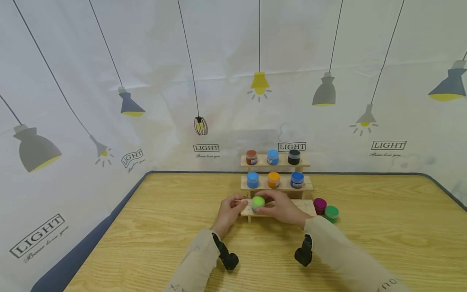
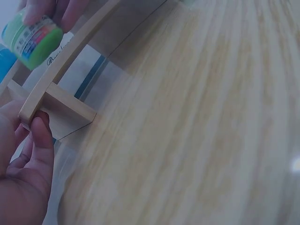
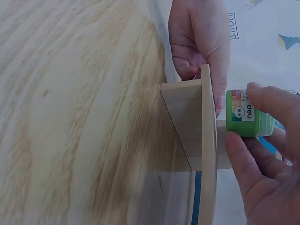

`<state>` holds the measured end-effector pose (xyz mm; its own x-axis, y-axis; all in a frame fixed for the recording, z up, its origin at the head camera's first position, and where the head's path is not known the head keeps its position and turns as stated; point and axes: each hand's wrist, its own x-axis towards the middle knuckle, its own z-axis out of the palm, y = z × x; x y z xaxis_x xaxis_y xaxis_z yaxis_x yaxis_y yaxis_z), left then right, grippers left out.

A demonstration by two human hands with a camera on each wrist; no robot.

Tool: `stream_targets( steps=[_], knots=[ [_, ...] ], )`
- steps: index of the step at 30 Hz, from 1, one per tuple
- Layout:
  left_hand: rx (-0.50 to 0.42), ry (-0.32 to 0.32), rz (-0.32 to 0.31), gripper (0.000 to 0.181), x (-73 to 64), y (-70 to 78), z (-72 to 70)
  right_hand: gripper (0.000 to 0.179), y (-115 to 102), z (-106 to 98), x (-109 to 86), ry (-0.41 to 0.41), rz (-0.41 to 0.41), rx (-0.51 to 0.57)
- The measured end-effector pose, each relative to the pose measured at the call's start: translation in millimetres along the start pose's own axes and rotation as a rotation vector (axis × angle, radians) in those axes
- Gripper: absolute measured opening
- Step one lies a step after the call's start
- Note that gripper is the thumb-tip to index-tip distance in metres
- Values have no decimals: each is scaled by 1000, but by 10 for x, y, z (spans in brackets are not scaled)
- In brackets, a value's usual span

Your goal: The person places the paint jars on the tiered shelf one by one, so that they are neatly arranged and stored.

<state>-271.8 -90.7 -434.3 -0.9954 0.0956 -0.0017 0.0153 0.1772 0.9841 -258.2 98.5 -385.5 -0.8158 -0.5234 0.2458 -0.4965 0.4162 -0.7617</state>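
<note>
My right hand (image 1: 285,207) grips a light green paint jar (image 1: 258,202) between thumb and fingers, close over the left part of the lowest tier of a wooden step rack (image 1: 292,209). In the right wrist view the jar (image 3: 241,112) shows a printed label, and its base is right by the shelf board (image 3: 208,154). My left hand (image 1: 228,211) pinches the left end of that lowest board between thumb and fingers. The same pinch shows in the left wrist view, with the board's end (image 2: 30,110) between thumb and fingertips.
On the middle tier stand light blue (image 1: 253,180), orange (image 1: 274,179) and dark blue (image 1: 297,180) jars. The top tier holds brown (image 1: 251,157), blue (image 1: 273,157) and black (image 1: 294,157) ones. Purple (image 1: 320,206) and green (image 1: 331,213) jars stand on the table right of the rack.
</note>
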Motion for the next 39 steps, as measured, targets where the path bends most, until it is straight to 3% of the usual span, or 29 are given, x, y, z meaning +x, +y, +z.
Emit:
stream_targets(
  steps=[5, 13, 30, 39],
  knots=[
    [-25, -20, 12, 31, -13, 38, -8, 41, 20, 47, 58, 12, 1, 21],
    [-7, -19, 15, 30, -187, 271, -5, 39, 62, 115, 102, 10, -14, -2],
    [-7, -13, 21, 30, -158, 251, -1, 33, 69, 116, 114, -2, 8, -1],
    [-24, -16, 26, 30, -7, 37, -5, 34, 64, 132, 107, 14, 32, 1]
  ],
)
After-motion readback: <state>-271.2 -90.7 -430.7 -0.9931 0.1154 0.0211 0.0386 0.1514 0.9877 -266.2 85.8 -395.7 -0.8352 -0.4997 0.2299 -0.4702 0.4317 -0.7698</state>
